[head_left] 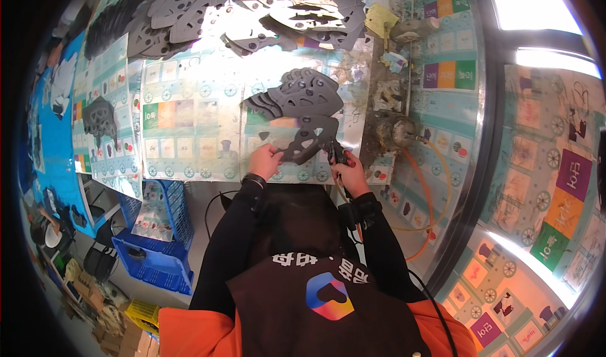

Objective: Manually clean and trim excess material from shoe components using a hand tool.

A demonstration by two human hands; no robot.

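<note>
My left hand (265,162) pinches the left end of a dark grey cut-out piece (309,139) with several holes, near the front edge of the table. Around a small black hand tool with red parts (336,152) my right hand (351,174) is closed. The tool's tip meets the piece's right side or lies just over it; I cannot tell which. Just beyond lies a fanned stack of similar grey pieces (306,92).
Heaps of grey pieces (183,10) cover the table's far side. Another dark piece (101,120) lies to the left. A round dirty metal fixture (394,130) with an orange hose (429,193) stands at the right. Blue crates (154,262) sit below left.
</note>
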